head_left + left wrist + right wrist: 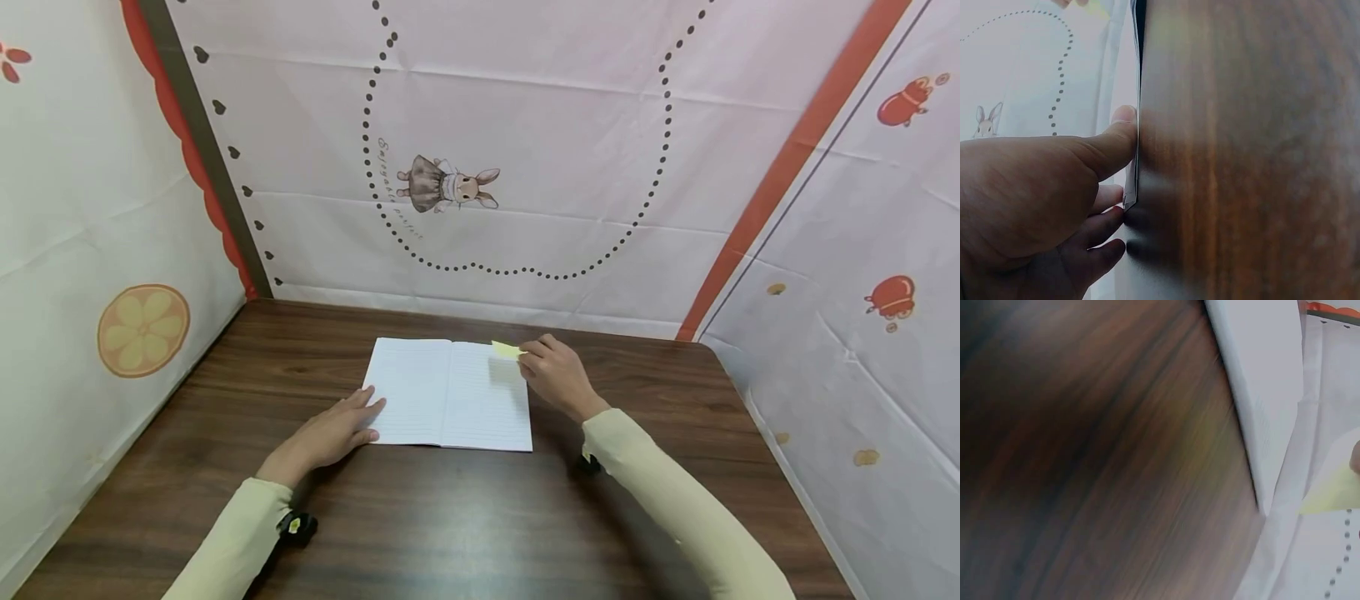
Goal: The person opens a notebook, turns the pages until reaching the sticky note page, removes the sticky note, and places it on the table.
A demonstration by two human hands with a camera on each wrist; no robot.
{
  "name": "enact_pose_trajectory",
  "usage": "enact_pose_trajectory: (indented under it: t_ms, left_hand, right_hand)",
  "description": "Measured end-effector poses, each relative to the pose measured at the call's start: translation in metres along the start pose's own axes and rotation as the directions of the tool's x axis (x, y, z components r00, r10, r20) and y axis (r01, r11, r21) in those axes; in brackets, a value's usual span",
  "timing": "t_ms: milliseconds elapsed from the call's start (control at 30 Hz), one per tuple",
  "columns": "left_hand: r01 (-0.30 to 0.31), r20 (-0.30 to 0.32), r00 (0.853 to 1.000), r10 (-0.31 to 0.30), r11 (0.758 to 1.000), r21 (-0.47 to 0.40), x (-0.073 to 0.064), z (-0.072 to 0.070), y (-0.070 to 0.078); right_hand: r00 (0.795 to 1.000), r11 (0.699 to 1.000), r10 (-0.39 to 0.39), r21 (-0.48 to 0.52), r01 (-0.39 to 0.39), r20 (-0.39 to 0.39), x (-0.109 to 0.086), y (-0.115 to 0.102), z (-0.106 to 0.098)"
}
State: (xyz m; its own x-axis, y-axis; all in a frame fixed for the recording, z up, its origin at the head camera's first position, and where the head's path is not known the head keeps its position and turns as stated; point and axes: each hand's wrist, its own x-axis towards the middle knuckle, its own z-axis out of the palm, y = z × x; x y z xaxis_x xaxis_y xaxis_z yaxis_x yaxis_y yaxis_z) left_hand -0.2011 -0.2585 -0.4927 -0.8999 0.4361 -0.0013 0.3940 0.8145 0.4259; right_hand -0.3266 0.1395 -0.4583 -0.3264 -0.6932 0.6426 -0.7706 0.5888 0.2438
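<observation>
An open notebook (408, 392) with lined white pages lies flat on the table. My left hand (333, 429) rests at its left edge, fingers spread, with the thumb (1124, 122) and fingertips touching the page and the table beside it. Above the upper right corner of the right page, my right hand (558, 375) pinches a yellow sticky note (507, 349) between thumb and fingers. The sticky note (1335, 487) hangs over the page and casts a shadow on it. In the right wrist view only a fingertip of that hand shows, at the right edge.
The dark wood-grain table (450, 517) runs back to a white printed cloth (525, 167) with a rabbit figure. More printed cloth hangs on the left and right sides. Each wrist carries a dark strapped device (297, 527).
</observation>
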Motion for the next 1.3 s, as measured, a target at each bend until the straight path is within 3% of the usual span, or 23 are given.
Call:
enact_pose_trajectory:
  t_ms: [267,500,800,1067,1300]
  left_hand:
    - [-0.01,-0.006,1.0,0.01,1.0,-0.01,0.0,0.0,0.001]
    - [-0.017,-0.025,1.0,0.017,1.0,0.003,-0.002,0.0,-0.001]
    - [-0.026,-0.028,0.999,0.025,1.0,-0.011,0.0,-0.001,0.003]
    - [-0.02,-0.024,1.0,0.02,1.0,-0.008,0.0,-0.003,0.005]
    - [-0.017,-0.022,1.0,0.017,1.0,-0.007,0.0,-0.003,0.004]
  right_hand:
    - [0.999,0.996,-0.008,-0.091,0.012,0.039,-0.037,0.018,-0.025]
    - [0.992,0.994,-0.031,-0.098,0.043,0.119,-0.058,0.021,-0.028]
    - [0.965,0.998,0.019,-0.055,-0.004,0.261,-0.07,0.017,-0.027]
    - [0.943,0.997,0.041,0.048,-0.06,0.329,-0.072,0.017,-0.027]
    - [0.924,0.993,0.061,0.068,-0.093,0.378,-0.074,0.017,-0.026]
